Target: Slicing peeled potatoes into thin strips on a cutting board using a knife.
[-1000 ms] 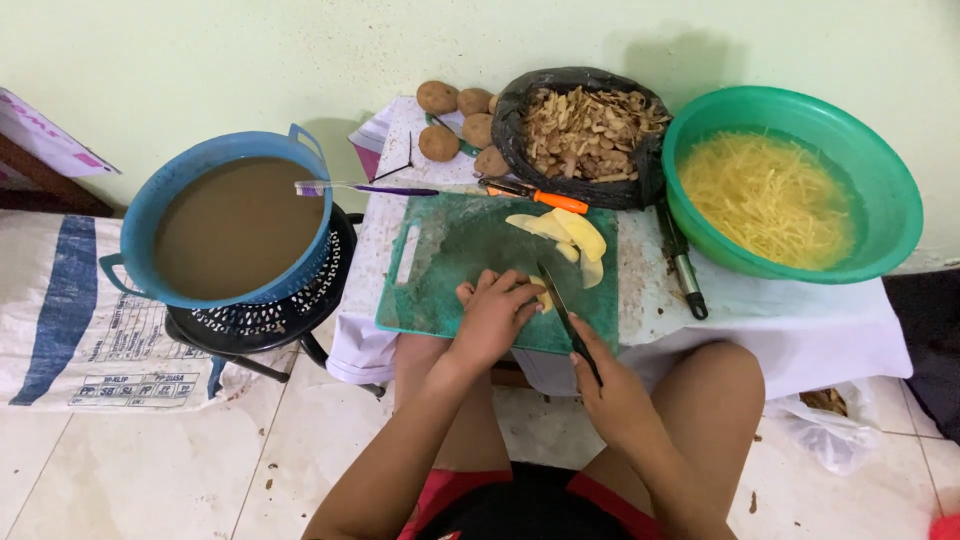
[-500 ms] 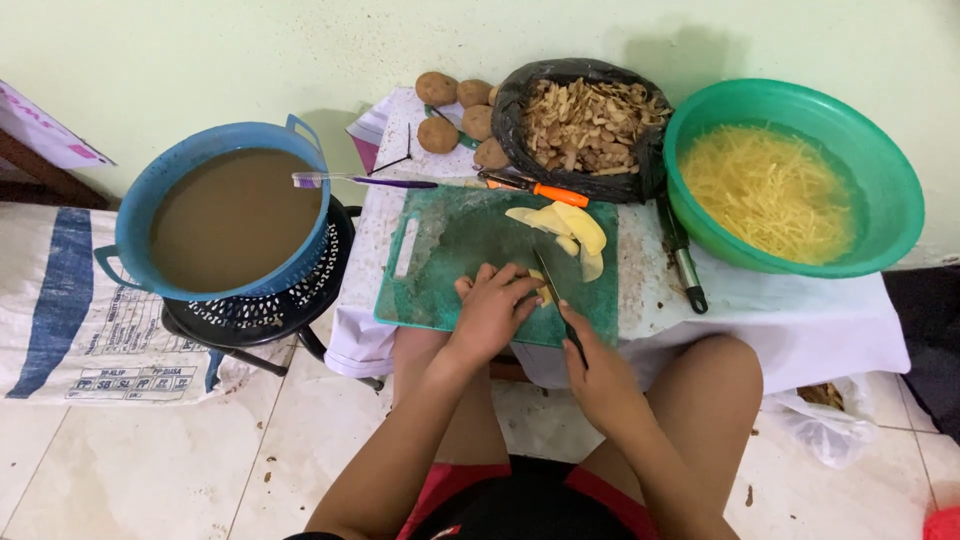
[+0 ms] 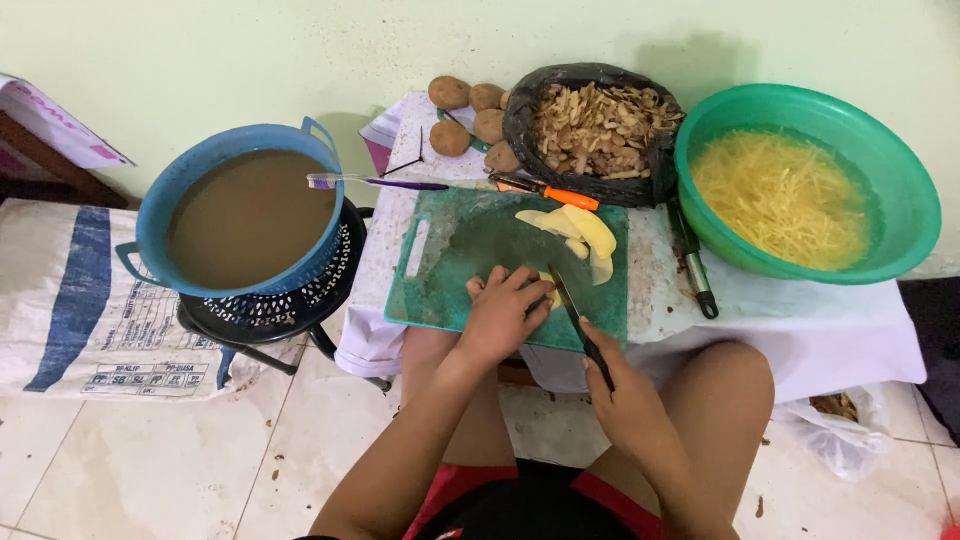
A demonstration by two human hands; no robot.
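Potato (image 3: 545,292), pale yellow and peeled, lies on the green cutting board (image 3: 450,270), pinned under the curled left hand (image 3: 503,310). Right hand (image 3: 625,395) grips a dark knife (image 3: 572,318), blade beside it. Cut slices (image 3: 575,230) sit behind, near a bowl of shreds (image 3: 905,200).

- The left hand (image 3: 503,313) lies over the potato piece (image 3: 549,290) near the front edge of the green cutting board (image 3: 450,265); only a yellow sliver shows past the fingers.
- The knife (image 3: 575,322) has its handle hidden inside the right hand (image 3: 622,392); where the blade tip meets the piece is too small to tell.
- The white sack (image 3: 90,300) runs off the left edge.
- The plastic bag (image 3: 845,430) on the floor is partly hidden by the tablecloth (image 3: 850,330); its contents are unclear.
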